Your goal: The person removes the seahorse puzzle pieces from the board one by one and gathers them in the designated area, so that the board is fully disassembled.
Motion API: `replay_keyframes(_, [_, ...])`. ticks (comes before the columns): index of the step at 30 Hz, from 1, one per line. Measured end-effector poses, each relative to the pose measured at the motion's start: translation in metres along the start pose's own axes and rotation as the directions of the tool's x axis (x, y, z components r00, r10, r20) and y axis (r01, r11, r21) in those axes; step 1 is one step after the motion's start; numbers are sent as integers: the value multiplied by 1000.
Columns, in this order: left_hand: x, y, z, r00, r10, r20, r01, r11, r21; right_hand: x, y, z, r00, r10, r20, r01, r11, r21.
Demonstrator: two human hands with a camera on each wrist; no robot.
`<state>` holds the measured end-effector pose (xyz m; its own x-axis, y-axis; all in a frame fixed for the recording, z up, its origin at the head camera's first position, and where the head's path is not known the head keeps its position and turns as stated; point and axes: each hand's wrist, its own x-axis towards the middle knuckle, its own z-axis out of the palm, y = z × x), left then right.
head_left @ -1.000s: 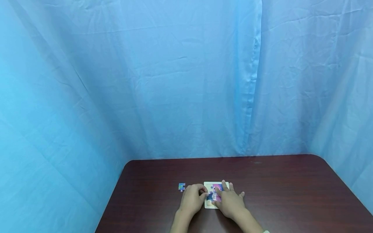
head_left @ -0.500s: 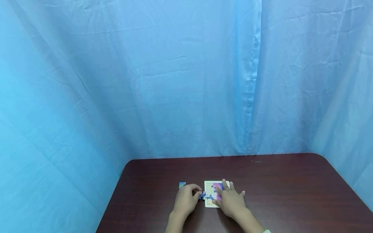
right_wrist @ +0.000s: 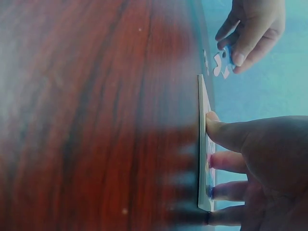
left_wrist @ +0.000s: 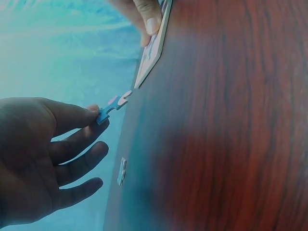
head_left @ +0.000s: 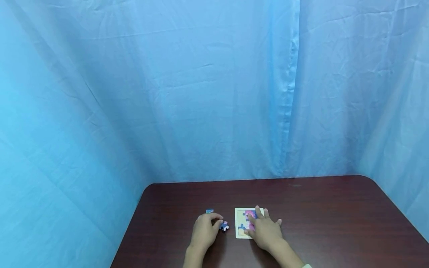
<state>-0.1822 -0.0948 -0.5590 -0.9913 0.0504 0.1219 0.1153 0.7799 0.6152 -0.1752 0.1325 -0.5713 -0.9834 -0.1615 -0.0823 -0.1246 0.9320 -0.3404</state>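
My left hand (head_left: 203, 231) pinches a blue and pink jigsaw piece (head_left: 224, 226) between thumb and index finger. In the left wrist view that jigsaw piece (left_wrist: 113, 107) is held above the table, its knobs pointing away from the fingertips. My right hand (head_left: 266, 231) rests with spread fingers on a pale-framed puzzle board (head_left: 240, 235), thumb and fingers pressing its surface. Pink and blue pieces show in the board under those fingers, and its left part is bare cream. Part of the board is hidden by the hand.
Another jigsaw piece (head_left: 209, 211) lies on the table just beyond my left hand, partly covered by it. The dark reddish-brown table (head_left: 321, 219) has rounded far corners. Blue curtains (head_left: 214, 93) hang behind it and at both sides.
My left hand has drawn a piece off the board's left side and moved left with it, partly covering the loose piece. My right hand stays on the board.
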Motion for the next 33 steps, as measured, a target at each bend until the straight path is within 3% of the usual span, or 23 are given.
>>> replay_keyframes(15, [-10,-19,-15,994,-103,-26,101,993,-66,-3,-2,-4,1000,4,10,-4,1000,11])
replay_keyframes(25, [-11,-31,-21,988,-143,-63,141,990,-29,-3,-4,-5,1000,10,24,-11,1000,15])
replay_keyframes(33, [-8,-36,-20,989,-115,-96,118,993,20,-3,-4,-4,1000,11,25,-11,1000,5])
